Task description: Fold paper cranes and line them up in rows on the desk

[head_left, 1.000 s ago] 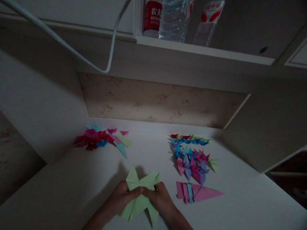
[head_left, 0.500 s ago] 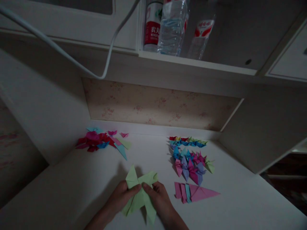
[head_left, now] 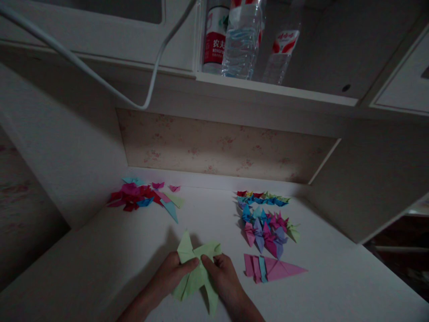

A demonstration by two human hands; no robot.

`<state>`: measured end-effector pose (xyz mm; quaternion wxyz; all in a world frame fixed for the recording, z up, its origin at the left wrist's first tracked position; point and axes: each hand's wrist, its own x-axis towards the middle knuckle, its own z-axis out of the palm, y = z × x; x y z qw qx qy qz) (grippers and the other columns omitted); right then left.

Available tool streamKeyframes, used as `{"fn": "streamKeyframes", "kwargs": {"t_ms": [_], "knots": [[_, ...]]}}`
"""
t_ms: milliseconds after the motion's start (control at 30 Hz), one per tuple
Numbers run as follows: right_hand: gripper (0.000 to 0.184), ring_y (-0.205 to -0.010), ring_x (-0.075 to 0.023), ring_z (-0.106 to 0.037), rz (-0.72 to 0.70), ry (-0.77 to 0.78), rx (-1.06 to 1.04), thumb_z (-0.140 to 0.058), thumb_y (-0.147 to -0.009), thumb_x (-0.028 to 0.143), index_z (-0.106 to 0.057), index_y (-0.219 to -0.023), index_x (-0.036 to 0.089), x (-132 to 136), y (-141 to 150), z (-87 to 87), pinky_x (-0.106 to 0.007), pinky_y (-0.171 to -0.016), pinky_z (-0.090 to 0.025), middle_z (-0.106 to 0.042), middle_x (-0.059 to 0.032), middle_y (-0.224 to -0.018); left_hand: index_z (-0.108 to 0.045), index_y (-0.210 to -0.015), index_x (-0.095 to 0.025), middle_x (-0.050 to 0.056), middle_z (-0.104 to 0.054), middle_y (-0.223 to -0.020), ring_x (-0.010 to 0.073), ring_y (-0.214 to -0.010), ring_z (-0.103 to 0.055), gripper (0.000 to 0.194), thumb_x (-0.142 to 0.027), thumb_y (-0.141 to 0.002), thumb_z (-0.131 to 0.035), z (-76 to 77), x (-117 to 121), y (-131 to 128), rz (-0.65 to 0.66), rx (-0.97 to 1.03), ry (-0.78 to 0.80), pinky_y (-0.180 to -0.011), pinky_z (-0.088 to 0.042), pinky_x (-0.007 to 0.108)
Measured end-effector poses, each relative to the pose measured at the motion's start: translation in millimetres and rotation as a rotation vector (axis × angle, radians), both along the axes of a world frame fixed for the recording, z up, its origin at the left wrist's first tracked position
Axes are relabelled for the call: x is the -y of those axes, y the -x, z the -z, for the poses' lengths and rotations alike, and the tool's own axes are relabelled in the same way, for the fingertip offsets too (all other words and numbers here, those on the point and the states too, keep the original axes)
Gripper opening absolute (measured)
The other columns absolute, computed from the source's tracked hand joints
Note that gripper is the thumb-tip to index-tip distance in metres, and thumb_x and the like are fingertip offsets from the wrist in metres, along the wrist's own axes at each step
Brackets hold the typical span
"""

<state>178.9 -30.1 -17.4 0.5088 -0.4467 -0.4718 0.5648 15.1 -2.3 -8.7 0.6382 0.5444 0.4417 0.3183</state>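
Note:
A light green folded paper [head_left: 195,261] lies on the white desk [head_left: 100,250] near the front edge, with two pointed flaps sticking up toward the back. My left hand [head_left: 170,276] grips its left side, thumb pressed on top at the middle. My right hand [head_left: 224,277] holds the right side, thumb meeting the left thumb on the paper. Both hands have their fingers closed on the sheet.
A heap of red, pink and blue folded pieces [head_left: 140,197] sits at the back left. Rows of small folded figures [head_left: 266,221] and flat pink folded sheets [head_left: 271,269] lie to the right. Bottles [head_left: 241,38] stand on the shelf above; a white cable [head_left: 100,80] hangs across.
The lower part of the green paper has narrowed between my hands. My hands stay in the same place. The view has tilted up slightly.

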Motion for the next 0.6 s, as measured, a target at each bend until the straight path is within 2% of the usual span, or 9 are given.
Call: {"fn": "streamKeyframes", "kwargs": {"t_ms": [167, 267, 400, 600], "knots": [[0.046, -0.06, -0.0177, -0.062, -0.05, -0.015, 0.018, -0.059, -0.08, 0.055, -0.07, -0.089, 0.012, -0.6, 0.7, -2.9, -0.028, -0.062, -0.049, -0.069, -0.0055, -0.07, -0.072, -0.083, -0.011, 0.008, -0.073, -0.077, 0.0208, -0.069, -0.064, 0.042, -0.051, -0.07, -0.069, 9.1, -3.3, 0.0, -0.012, 0.035, 0.018, -0.061, -0.049, 0.026], [0.046, -0.063, -0.019, -0.063, -0.039, -0.022, 0.105, -0.057, -0.081, 0.056, -0.07, -0.084, 0.012, -0.8, 0.4, -4.0, -0.027, -0.061, -0.048, -0.068, -0.0053, -0.07, -0.071, -0.081, -0.011, 0.007, -0.072, -0.074, 0.0199, -0.066, -0.063, 0.043, -0.053, -0.068, -0.07, 10.2, -3.6, -0.9, -0.017, 0.034, 0.026, -0.06, -0.048, 0.026], [0.044, -0.068, -0.0202, -0.063, 0.004, -0.042, 0.197, -0.058, -0.081, 0.055, -0.07, -0.08, 0.013, -0.8, -0.7, -4.6, -0.026, -0.061, -0.047, -0.068, -0.0051, -0.071, -0.071, -0.081, -0.011, 0.005, -0.07, -0.073, 0.0188, -0.066, -0.061, 0.045, -0.054, -0.068, -0.07, 3.8, -2.1, -0.6, -0.017, 0.007, 0.02, -0.061, -0.047, 0.026], [0.046, -0.07, -0.0204, -0.063, 0.002, 0.028, 0.095, -0.062, -0.078, 0.055, -0.07, -0.087, 0.011, 13.0, -11.9, -10.6, -0.029, -0.064, -0.048, -0.07, -0.007, -0.076, -0.068, -0.08, -0.011, 0.001, -0.06, -0.064, 0.0121, -0.058, -0.052, 0.05, -0.056, -0.061, -0.074, -12.6, 0.8, 9.9, 0.126, 0.058, 0.028, -0.054, -0.039, 0.022]]}}
